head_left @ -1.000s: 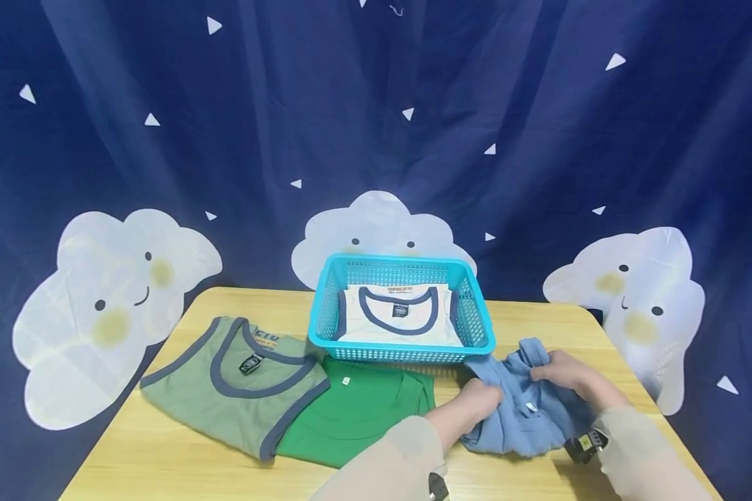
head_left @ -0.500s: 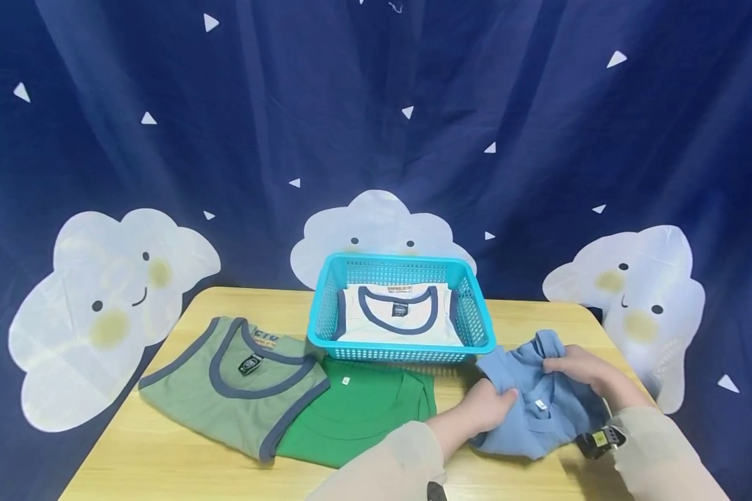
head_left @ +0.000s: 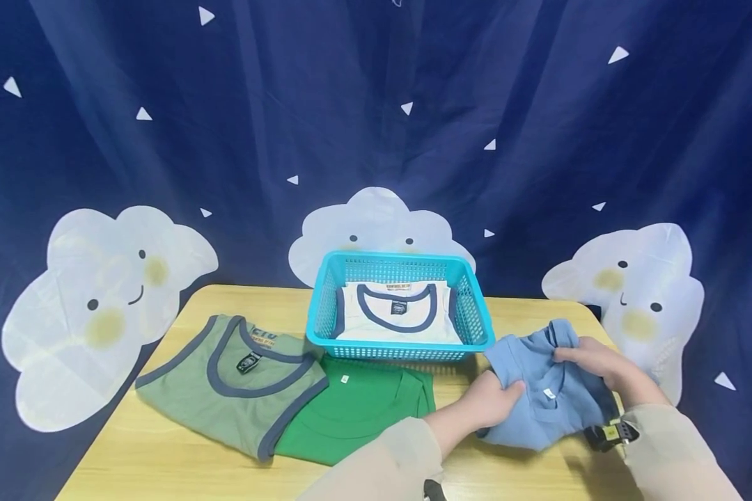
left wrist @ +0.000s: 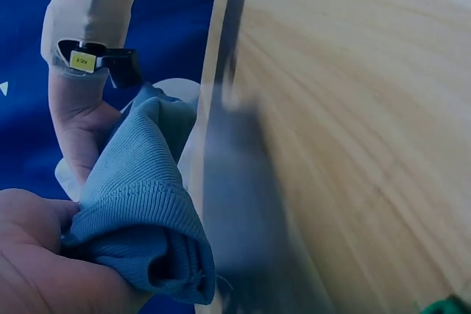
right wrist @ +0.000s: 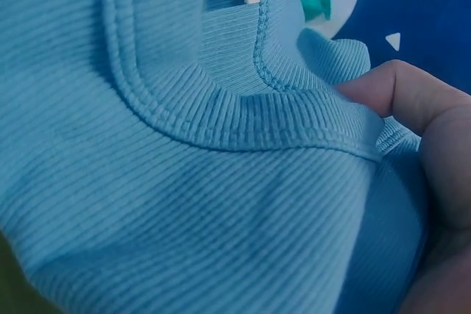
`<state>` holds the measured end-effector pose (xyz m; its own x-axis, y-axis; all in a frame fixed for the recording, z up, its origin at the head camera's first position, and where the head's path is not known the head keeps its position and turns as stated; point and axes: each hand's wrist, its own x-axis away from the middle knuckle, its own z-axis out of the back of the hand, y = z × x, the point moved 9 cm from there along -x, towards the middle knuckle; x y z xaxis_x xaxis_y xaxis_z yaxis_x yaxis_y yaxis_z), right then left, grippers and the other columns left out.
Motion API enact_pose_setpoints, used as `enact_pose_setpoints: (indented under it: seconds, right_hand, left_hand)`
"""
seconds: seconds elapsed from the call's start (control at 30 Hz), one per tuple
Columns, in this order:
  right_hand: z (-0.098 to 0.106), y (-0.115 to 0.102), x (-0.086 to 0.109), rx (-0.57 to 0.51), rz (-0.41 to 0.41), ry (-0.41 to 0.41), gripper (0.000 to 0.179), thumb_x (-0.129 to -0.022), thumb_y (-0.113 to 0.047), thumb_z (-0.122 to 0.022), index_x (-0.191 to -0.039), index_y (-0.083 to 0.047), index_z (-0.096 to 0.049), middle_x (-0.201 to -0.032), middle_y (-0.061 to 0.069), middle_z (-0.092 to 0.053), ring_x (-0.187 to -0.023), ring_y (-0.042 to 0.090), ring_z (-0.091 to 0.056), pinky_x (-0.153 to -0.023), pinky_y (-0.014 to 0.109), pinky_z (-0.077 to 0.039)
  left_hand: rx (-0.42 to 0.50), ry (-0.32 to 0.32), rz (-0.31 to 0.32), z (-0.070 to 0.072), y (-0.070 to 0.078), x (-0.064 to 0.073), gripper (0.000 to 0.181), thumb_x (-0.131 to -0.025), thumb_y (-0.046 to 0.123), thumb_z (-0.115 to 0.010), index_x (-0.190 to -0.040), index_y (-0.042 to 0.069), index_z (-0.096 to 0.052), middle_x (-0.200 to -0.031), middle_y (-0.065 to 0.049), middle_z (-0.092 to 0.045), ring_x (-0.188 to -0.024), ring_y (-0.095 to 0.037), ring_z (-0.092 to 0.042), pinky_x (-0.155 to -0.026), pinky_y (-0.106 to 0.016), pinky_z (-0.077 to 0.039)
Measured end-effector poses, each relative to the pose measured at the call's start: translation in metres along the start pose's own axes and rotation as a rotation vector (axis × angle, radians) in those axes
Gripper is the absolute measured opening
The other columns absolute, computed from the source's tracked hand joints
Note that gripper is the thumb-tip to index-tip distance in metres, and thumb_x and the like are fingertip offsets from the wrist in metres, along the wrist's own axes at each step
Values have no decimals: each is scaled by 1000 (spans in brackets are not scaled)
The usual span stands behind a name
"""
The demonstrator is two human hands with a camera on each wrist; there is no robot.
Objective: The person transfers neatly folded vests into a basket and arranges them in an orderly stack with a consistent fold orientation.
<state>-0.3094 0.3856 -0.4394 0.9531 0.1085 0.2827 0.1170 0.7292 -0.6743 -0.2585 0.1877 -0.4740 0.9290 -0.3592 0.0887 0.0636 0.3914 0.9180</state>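
while a sage-green top (head_left: 238, 410) with dark blue edging lies spread at the left of the wooden table (head_left: 125, 456), its right side overlaps a bright green garment (head_left: 363, 417) lying flat beside it. just behind that stands a turquoise basket (head_left: 401, 351) with a white, navy-trimmed top (head_left: 401, 316) inside. next comes the left hand (head_left: 490, 402), thumb and fingers gripping the left edge of a blue ribbed garment (head_left: 542, 415), which is bunched between both hands over the table's right side. farthest right, the right hand (head_left: 592, 358) pinches it near the neckband.
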Motion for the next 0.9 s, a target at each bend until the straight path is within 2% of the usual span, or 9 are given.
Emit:
enact_pose_setpoints:
  seconds: [0.2, 0.33, 0.53, 0.73, 0.9]
  right_hand:
    - [6, -4, -1, -27, 7, -5, 29, -92, -23, -63, -97, 5, -67, -94, 8, -64, -85, 16, -57, -75, 25, -49]
    - [4, -7, 0, -91, -23, -50, 34, -93, -25, -62, -105, 7, -65, -97, 6, -65, -87, 16, -59, -77, 27, -50]
    - [7, -16, 6, -161, -67, -83, 34, -94, -27, -62, -107, 3, -62, -99, 5, -64, -90, 16, -61, -80, 29, -51]
    - [7, -28, 5, -292, -78, -117, 43, -95, -28, -63, -122, 4, -52, -106, 3, -64, -96, 15, -62, -84, 31, -53]
    - [7, -37, 1, -329, -63, -129, 46, -96, -28, -63, -127, 3, -50, -106, 0, -65, -96, 13, -64, -85, 31, -54]
  left_hand:
    - [89, 57, 41, 11, 2, 1, 39, -96, 35, -65, -121, 5, -67, -113, -6, -70, -107, -14, -64, -94, -31, -52]
    - [150, 81, 16, 20, 7, -1, 38, -96, 34, -64, -122, 7, -66, -114, -4, -70, -107, -13, -63, -94, -31, -52]
    - [228, 86, -26, 37, 13, -3, 38, -96, 32, -64, -127, 9, -61, -115, -1, -68, -110, -12, -61, -95, -28, -50]
    - [203, 111, -24, 61, 16, -6, 35, -96, 35, -64, -115, 5, -65, -102, -1, -68, -97, -11, -63, -86, -29, -52]
    - [178, 126, -40, 80, 20, -7, 37, -95, 36, -64, -116, 5, -64, -110, -6, -68, -101, -15, -64, -89, -33, -52]
